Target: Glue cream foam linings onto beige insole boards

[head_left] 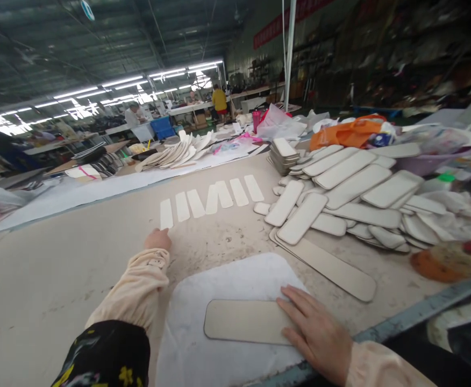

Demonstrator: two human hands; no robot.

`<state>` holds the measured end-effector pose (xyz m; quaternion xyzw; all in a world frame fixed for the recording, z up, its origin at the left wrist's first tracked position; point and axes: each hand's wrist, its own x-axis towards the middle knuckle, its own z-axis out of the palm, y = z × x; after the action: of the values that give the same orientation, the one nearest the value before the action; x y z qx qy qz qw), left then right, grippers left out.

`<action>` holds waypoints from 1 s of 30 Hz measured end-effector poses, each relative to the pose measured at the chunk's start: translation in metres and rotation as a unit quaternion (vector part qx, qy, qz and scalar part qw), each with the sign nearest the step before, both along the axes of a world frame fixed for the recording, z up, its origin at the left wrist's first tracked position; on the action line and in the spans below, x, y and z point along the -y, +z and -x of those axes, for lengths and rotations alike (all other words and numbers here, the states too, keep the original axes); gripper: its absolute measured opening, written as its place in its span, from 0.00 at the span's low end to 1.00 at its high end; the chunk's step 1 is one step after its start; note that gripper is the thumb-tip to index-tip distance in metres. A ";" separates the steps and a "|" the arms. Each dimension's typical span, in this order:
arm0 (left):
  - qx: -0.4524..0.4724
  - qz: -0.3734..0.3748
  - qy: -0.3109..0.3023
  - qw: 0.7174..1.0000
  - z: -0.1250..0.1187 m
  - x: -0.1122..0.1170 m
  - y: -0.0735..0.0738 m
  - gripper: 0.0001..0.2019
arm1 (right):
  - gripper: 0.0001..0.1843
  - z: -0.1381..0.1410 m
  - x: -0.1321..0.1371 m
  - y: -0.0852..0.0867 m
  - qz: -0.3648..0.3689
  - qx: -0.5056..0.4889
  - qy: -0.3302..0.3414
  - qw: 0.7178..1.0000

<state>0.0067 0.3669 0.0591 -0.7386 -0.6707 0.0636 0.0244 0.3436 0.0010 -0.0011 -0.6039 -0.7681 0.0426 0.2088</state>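
Observation:
My left hand (158,239) stretches forward across the table, its fingers drawn together at the near end of a white strip (166,214). That strip is the leftmost in a row with several other white strips (218,196), all lying flat. Close to me, my right hand (314,328) rests with fingers spread over the right end of a long beige panel (243,321) with rounded corners and a dark edge. Beneath the panel lies a white sheet (191,287). The panel's right end is hidden under my palm.
Right of the strips is a heap of rounded pale panels (352,172). Longer beige panels (332,266) lie nearer me. An orange-brown object (445,260) sits by the table's metal edge (416,309). Curved pale pieces (179,150) and an orange bag (346,133) are farther back.

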 end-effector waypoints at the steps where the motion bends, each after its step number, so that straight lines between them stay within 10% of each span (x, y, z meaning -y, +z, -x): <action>1: -0.008 0.007 0.009 1.000 -0.001 -0.005 -0.004 0.20 | 0.24 0.000 -0.001 0.001 0.002 -0.005 -0.002 1.000; 11: -0.034 0.023 0.001 0.999 -0.001 -0.015 -0.007 0.21 | 0.24 0.000 -0.004 0.010 0.020 -0.029 -0.015 0.999; 20: -0.069 -0.063 -0.144 0.985 0.033 0.056 0.010 0.19 | 0.23 0.002 -0.002 0.014 0.023 -0.023 -0.004 0.999; 30: -0.021 -0.024 -0.070 0.997 0.035 0.066 0.010 0.22 | 0.23 0.006 0.003 0.008 -0.008 -0.004 0.002 1.000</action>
<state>-0.0281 0.3008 0.0695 -0.7813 -0.6183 0.0610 0.0603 0.3379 -0.0021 0.0071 -0.6000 -0.7690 0.0392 0.2169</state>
